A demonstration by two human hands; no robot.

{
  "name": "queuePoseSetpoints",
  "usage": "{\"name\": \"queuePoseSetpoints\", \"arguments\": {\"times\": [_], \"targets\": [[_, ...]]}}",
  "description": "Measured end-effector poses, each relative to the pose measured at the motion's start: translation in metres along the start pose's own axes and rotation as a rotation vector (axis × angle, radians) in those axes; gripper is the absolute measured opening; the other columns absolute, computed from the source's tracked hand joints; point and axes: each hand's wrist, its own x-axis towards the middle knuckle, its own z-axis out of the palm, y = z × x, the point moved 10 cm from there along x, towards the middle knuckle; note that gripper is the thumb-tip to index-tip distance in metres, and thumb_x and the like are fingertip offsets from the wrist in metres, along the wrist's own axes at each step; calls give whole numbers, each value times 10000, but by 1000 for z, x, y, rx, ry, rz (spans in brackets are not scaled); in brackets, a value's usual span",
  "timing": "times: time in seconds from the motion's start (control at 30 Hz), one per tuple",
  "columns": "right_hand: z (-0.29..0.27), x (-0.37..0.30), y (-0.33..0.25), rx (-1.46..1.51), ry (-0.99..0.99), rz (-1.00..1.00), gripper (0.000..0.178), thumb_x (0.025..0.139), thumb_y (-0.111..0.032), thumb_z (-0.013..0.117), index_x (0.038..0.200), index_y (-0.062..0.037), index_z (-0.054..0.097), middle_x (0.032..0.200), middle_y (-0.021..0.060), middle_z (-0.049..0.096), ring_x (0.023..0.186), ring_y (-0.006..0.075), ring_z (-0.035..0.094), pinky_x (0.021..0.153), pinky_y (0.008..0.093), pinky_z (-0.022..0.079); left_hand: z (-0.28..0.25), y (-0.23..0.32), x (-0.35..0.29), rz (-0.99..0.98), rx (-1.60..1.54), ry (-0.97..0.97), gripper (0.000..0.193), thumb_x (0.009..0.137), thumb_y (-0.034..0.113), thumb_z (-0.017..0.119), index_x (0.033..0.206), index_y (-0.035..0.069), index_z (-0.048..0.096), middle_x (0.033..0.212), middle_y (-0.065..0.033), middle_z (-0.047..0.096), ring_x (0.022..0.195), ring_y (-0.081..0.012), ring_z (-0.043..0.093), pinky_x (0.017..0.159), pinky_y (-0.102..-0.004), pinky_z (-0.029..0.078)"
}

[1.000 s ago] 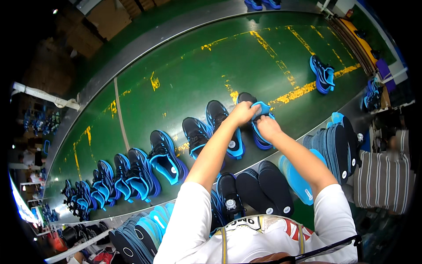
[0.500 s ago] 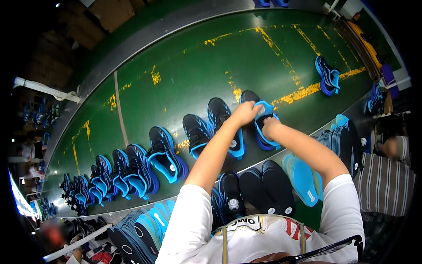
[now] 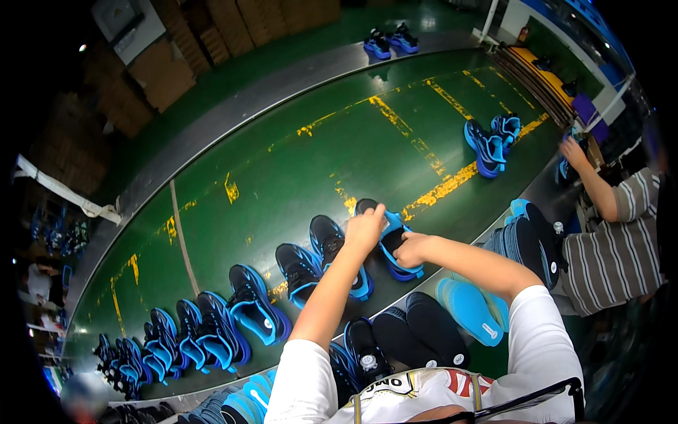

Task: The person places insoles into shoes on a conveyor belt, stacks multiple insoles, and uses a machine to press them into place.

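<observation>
On the green surface (image 3: 282, 184), my left grip (image 3: 365, 227) pinches the tongue (image 3: 393, 221) of the shoe (image 3: 390, 249), but my right grip (image 3: 412, 251), closure unclear, is at its opening, where uneven pulling could tip it.

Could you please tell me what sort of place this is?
Probably a shoe-factory line: black-and-blue laced sports shoes stand along a long green, yellow-marked surface, with piled flat light-blue and black insoles beside it.

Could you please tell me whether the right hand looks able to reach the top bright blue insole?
Probably yes: nothing seems to lie on the top bright blue insole, and it is near the right hand, though that hand would first have to leave the black-and-blue shoe.
</observation>
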Motion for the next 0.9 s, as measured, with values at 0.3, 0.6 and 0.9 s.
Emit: {"name": "queuePoseSetpoints", "arguments": {"times": [0.3,0.6,0.9], "targets": [[10,-19,-5,178,65,145,599,752,-460,329,998,39,551,1004,156,564,1062,238,455,1020,371,32,24,13,5,-15,164,-214,454,676,302,637,940,16,404,868,-169,545,744,-334,577,610,-402,475],[-62,-185,181,395,917,361,303,706,-229,488,962,-91,573,897,147,586,848,301,555,725,388,450,26,20,-11,158,431,-107,177,781,242,480,851,82,457,756,-122,520,633,-293,569,532,-404,438],[52,-241,410,607,704,1007,606,689,-264,560,1248,-196,335,1236,116,385,1082,292,432,876,367,384,28,34,-12,69,486,-258,104,722,105,452,821,75,457,757,-120,521,662,-286,569,562,-393,444]]}}
